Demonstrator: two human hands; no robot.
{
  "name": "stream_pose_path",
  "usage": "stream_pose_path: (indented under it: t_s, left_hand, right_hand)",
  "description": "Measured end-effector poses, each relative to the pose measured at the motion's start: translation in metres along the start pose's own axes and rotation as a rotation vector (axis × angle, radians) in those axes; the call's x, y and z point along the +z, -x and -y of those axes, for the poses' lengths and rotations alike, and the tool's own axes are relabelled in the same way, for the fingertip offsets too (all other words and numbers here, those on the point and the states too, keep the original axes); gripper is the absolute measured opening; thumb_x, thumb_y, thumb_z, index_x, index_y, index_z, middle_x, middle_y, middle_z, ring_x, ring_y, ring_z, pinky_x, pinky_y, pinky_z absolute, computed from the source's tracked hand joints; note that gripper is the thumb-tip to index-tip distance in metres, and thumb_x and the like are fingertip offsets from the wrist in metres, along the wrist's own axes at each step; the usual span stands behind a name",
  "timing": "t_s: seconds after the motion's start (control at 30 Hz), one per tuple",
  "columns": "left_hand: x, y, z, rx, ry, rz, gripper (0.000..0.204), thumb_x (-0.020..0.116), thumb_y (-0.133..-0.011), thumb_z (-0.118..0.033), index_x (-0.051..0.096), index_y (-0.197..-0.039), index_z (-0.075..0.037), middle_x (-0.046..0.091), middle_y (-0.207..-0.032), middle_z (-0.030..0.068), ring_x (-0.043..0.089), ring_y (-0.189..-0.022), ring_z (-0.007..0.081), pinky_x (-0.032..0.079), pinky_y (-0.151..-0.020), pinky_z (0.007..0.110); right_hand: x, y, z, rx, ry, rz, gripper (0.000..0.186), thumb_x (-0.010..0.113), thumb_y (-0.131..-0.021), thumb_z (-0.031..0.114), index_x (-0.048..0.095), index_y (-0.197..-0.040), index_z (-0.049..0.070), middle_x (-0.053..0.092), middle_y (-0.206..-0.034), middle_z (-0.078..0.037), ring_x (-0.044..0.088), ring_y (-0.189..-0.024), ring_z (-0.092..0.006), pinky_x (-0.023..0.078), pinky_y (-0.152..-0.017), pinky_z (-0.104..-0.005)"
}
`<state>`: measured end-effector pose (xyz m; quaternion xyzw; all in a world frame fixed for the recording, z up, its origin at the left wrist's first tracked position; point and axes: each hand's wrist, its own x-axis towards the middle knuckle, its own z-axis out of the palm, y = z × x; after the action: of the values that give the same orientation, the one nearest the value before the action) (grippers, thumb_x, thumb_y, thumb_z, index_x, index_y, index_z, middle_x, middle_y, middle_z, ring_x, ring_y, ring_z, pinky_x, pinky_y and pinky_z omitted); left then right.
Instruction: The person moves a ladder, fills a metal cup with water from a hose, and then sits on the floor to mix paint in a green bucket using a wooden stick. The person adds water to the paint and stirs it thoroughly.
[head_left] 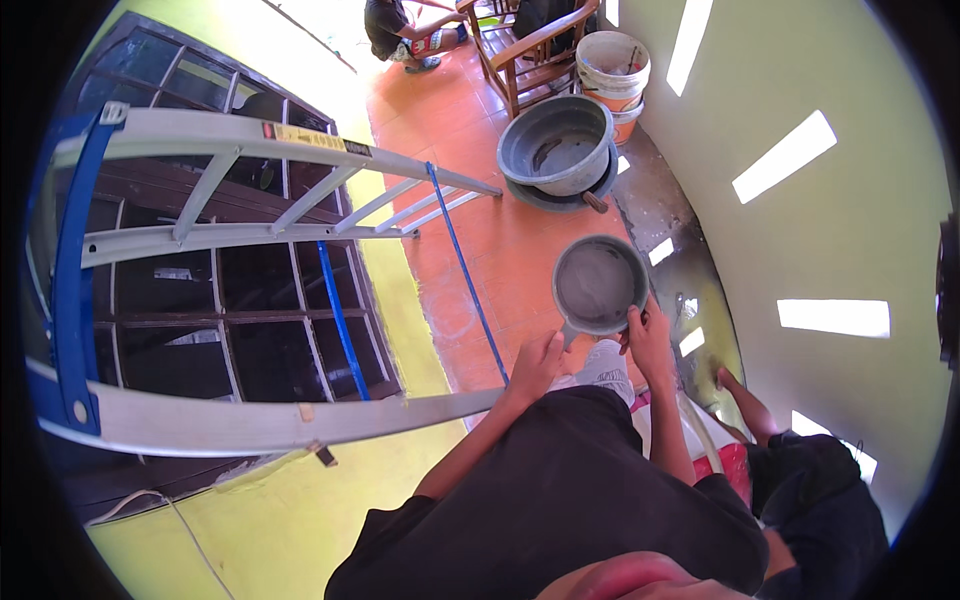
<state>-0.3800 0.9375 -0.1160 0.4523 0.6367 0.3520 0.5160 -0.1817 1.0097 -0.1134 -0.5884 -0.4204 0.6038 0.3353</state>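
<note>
A round grey dipper (600,285) is held in front of me over the orange tiles, its open top facing up. A dull grey surface fills its inside; I cannot tell whether that is contents or the bottom. My left hand (541,364) is closed round the short handle at the dipper's near left side. On the near right rim, my right hand (648,338) grips the dipper with its thumb over the edge. Farther ahead, a large grey basin (555,145) with dark residue inside rests on a darker, wider tub (528,200).
An aluminium stepladder (250,425) with blue braces spans the left, beside a dark-framed window (265,350). Stacked buckets (612,65) and a wooden chair (535,55) stand farther ahead. One person (400,30) crouches at the top; another (815,490) is close on my right.
</note>
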Motion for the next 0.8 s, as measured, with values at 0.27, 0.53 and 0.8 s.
stream_pose_path:
  t_s: [0.27, 0.53, 0.8]
  left_hand:
    - [0.045, -0.108, -0.034, -0.125, 0.034, -0.038, 0.045, 0.039, -0.103, -0.033, 0.061, -0.082, 0.0, 0.05, -0.058, 0.0027, 0.051, -0.054, 0.0103, 0.041, -0.053, 0.029]
    - [0.082, -0.208, -0.061, -0.087, 0.232, 0.039, 0.047, 0.033, -0.105, -0.034, 0.06, -0.086, -0.001, 0.046, -0.058, -0.0028, 0.04, -0.051, 0.0053, 0.032, -0.049, 0.024]
    - [0.08, -0.261, -0.089, 0.007, 0.211, 0.053, 0.048, 0.034, -0.104, -0.035, 0.06, -0.083, 0.0, 0.048, -0.058, 0.0029, 0.048, -0.053, 0.0114, 0.038, -0.053, 0.029]
  right_hand:
    - [-0.051, -0.119, 0.052, 0.049, 0.063, 0.08, 0.026, 0.044, -0.101, 0.012, 0.048, -0.122, -0.002, 0.054, -0.067, -0.005, 0.052, -0.051, -0.009, 0.045, -0.042, -0.0249]
    - [-0.099, -0.201, 0.085, -0.015, 0.188, -0.069, 0.022, 0.045, -0.099, 0.01, 0.053, -0.115, -0.003, 0.056, -0.061, -0.006, 0.055, -0.047, -0.0108, 0.045, -0.041, -0.0269]
    - [-0.11, -0.244, 0.118, 0.006, 0.203, -0.074, 0.021, 0.046, -0.097, 0.01, 0.056, -0.109, -0.005, 0.057, -0.06, -0.008, 0.055, -0.046, -0.0119, 0.046, -0.042, -0.0276]
